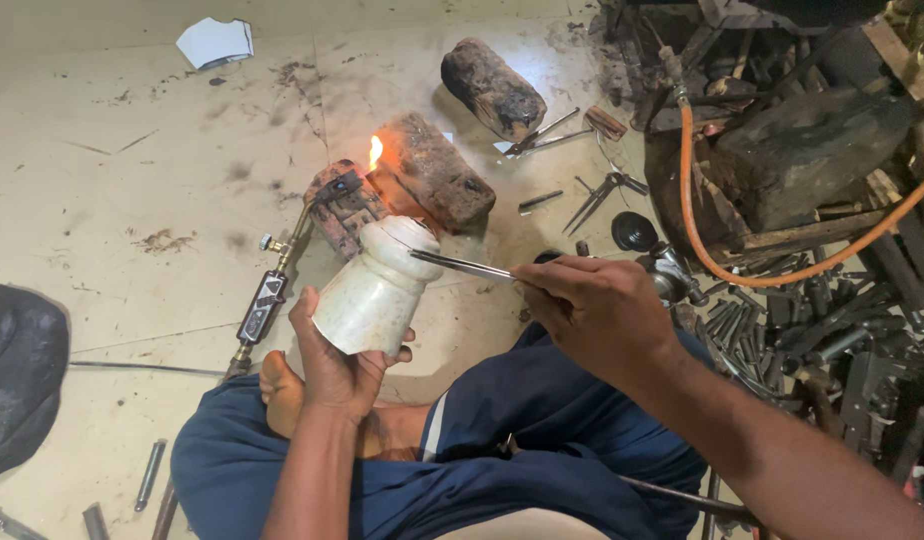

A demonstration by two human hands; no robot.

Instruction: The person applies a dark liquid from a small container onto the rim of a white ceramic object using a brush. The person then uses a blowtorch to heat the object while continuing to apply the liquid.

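My left hand (332, 362) grips a white ribbed ceramic piece (377, 285) from below and tilts it away from me. My right hand (597, 310) pinches a pair of metal tweezers (462, 264). Their tips touch the top of the ceramic piece. Just beyond it, a gas torch (282, 275) lies on the floor with its head on a brick, and a small flame (375, 152) burns there. I sit cross-legged in blue trousers, with a bare foot (282, 390) under my left hand.
Two charred bricks (432, 170) (492, 88) lie ahead on the tiled floor. Loose tweezers and pliers (602, 192) lie beside them. An orange hose (742, 270) loops over a cluttered wooden block and several metal tools at right. A black bag (17, 370) sits left.
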